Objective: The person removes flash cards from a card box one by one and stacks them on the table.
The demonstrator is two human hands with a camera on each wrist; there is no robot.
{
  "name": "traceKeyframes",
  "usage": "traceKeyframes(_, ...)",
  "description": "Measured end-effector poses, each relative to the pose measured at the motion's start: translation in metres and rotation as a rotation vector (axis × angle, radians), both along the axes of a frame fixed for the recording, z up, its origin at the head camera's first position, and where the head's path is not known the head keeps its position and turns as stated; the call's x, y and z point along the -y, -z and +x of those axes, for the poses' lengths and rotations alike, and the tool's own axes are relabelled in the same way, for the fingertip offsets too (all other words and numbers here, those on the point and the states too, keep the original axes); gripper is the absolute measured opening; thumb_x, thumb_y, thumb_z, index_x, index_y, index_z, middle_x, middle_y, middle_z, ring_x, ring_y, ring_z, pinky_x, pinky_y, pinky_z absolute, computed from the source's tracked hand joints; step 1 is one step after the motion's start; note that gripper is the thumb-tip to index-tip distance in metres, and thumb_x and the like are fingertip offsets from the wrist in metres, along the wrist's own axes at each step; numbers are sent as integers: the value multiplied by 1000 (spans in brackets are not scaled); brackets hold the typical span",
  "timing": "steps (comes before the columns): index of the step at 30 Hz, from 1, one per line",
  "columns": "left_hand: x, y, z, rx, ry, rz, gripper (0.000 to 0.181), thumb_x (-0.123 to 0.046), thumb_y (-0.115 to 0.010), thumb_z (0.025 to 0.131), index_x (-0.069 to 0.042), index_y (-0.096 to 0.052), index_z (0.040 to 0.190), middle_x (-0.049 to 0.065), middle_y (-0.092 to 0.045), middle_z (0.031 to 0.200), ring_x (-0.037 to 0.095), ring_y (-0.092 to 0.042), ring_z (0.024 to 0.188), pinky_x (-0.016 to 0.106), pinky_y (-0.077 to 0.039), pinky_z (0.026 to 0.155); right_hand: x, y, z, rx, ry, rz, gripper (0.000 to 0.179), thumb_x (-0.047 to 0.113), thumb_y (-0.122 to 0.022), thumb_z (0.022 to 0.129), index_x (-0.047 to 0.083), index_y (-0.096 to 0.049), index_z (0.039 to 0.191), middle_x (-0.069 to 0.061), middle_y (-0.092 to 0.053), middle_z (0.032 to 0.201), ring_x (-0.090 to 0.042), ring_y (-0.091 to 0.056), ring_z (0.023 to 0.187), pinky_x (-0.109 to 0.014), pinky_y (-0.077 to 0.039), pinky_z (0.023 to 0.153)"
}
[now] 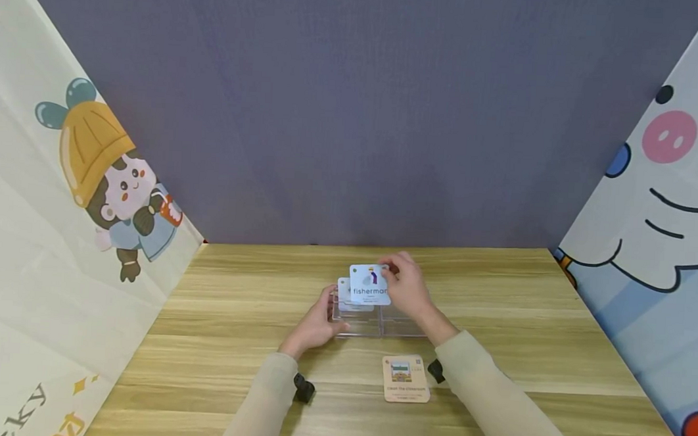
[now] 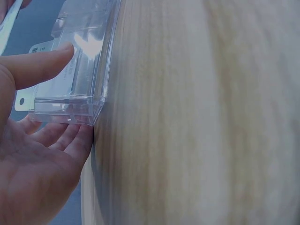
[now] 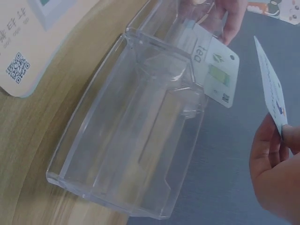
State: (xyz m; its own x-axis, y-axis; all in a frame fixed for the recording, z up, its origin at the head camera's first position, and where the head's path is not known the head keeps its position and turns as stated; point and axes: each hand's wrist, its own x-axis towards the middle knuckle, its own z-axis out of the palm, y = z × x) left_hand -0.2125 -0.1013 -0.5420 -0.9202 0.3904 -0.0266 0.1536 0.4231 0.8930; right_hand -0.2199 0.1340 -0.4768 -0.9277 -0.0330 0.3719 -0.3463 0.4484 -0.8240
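My right hand (image 1: 406,287) pinches a white card (image 1: 370,286) printed "fisherman" by its right edge, holding it up over a clear plastic card holder (image 1: 381,326). In the right wrist view the fisherman card (image 3: 271,86) appears nearly edge-on, apart from the holder. Another white card (image 3: 216,65), printed "tea", stands in the holder's left compartment, partly covered by the raised card in the head view. My left hand (image 1: 315,323) grips the holder's left end. The thumb (image 2: 44,65) lies across the front, and the other fingers are at the end wall.
A tan card (image 1: 406,379) printed "clean the classroom" lies flat on the wooden table (image 1: 230,343), nearer me than the holder. The holder's right compartment (image 3: 136,136) shows no card. A dark grey panel (image 1: 354,113) rises behind the table, with printed cloth walls on both sides.
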Motion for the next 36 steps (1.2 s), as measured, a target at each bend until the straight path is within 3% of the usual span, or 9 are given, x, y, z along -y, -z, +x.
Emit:
traceKeyframes(15, 1, -4, 1, 13, -8, -18, 91, -4, -78, 85, -10, -23, 157, 19, -53, 137, 38, -55, 126, 53, -40, 113, -10, -17, 16, 24, -5, -36, 19, -6, -63, 95, -1, -70, 112, -11, -58, 100, -23, -56, 89, -31, -55, 75)
traceKeyframes(25, 2, -3, 1, 18, -3, -33, 93, -6, -78, 86, -10, -20, 159, 20, -50, 139, 40, -52, 130, 54, -38, 114, -17, -19, 24, -15, -5, -38, 19, -8, -63, 93, -2, -70, 109, -12, -59, 99, -23, -56, 87, -28, -54, 73)
traceKeyframes(36, -1, -2, 1, 7, -3, -38, 94, -4, -79, 85, -8, -21, 158, 20, -51, 138, 38, -54, 128, 53, -40, 112, -26, -20, 35, 6, -8, -27, 18, -4, -63, 95, 1, -70, 111, -9, -59, 98, -22, -55, 88, -27, -53, 71)
